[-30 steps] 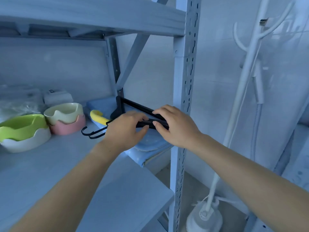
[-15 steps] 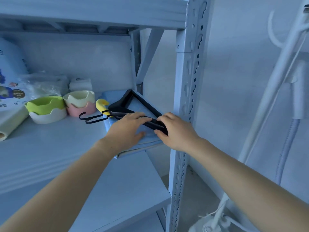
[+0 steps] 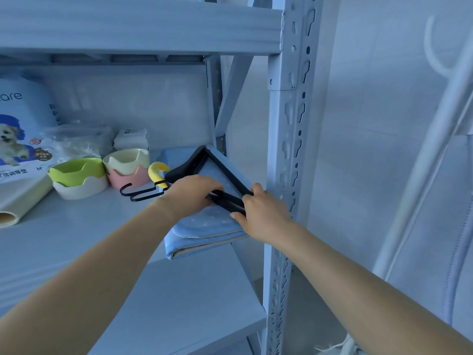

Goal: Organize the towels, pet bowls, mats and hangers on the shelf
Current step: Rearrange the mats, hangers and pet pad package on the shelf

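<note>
The black hangers (image 3: 184, 170) (a bundle; the count cannot be read) lie flat on the folded blue mat (image 3: 204, 226). The mat sits at the right end of the shelf board (image 3: 64, 239), just inside the slotted upright post (image 3: 289, 149). The wire hooks (image 3: 138, 195) of the bundle project toward 9 o'clock, over bare board.

Left hand (image 3: 193, 194): palm down on the bundle near its neck, fingers curled over the lower bars and clamped on them.

Right hand (image 3: 265, 216): at 3 o'clock of the left hand, fingers and thumb pinched on the near-right corner of the bundle, just beside the post.

The yellow hanger (image 3: 158, 170) shows only its curved end, at 10 o'clock of the left hand, touching the wire hooks.

Farther toward 9 o'clock stand two bowl stacks:
- cream bowl (image 3: 126, 161) nested in pink bowl (image 3: 128, 178);
- green bowl (image 3: 75, 171) nested in white bowl (image 3: 82, 188).

Behind the stacks, toward 11 o'clock, are a white packet (image 3: 131, 138), a clear plastic bag (image 3: 76, 142) and a pet-pad bag (image 3: 19, 129) printed with a dog. A cream roll (image 3: 19, 203) lies at the left edge. A white stand (image 3: 446, 129) rises at 3 o'clock, outside the post.
</note>
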A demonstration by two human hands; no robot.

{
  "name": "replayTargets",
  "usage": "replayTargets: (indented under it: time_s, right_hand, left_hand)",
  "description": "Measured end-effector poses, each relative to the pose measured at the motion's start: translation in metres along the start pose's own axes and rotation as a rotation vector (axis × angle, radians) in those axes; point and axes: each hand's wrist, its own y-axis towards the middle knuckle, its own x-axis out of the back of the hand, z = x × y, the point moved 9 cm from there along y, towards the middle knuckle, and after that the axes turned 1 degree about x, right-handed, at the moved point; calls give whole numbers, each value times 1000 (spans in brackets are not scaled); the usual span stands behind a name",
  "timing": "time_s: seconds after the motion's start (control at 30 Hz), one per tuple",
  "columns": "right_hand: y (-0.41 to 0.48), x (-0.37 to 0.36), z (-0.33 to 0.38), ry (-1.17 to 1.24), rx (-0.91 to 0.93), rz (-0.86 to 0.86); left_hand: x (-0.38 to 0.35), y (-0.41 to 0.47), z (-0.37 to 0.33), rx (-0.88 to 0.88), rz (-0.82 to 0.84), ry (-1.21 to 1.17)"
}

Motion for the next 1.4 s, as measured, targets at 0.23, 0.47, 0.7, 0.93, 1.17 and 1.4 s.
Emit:
replayTargets:
  time_s: [0.23,0.47,0.7,0.93,1.17,1.4]
  right_hand:
    - [-4,2,-1,22,-25,-27]
    - [-9,7,-3,25,-17,-73]
    - [0,7,-1,58,-31,-105]
    - [27,9,0,127,-54,-151]
    - [58,-3,-3,136,-90,-117]
    - [77,-18,0,98,-90,-92]
  left_hand:
    - [3,6,-1,-19,23,63]
    - [7,6,-7,-16,11,61]
    - [11,11,2,-3,20,95]
    - [23,32,23,-16,12,149]
    - [11,59,41,-38,17,131]
    - [-5,55,66,-35,-50,-3]
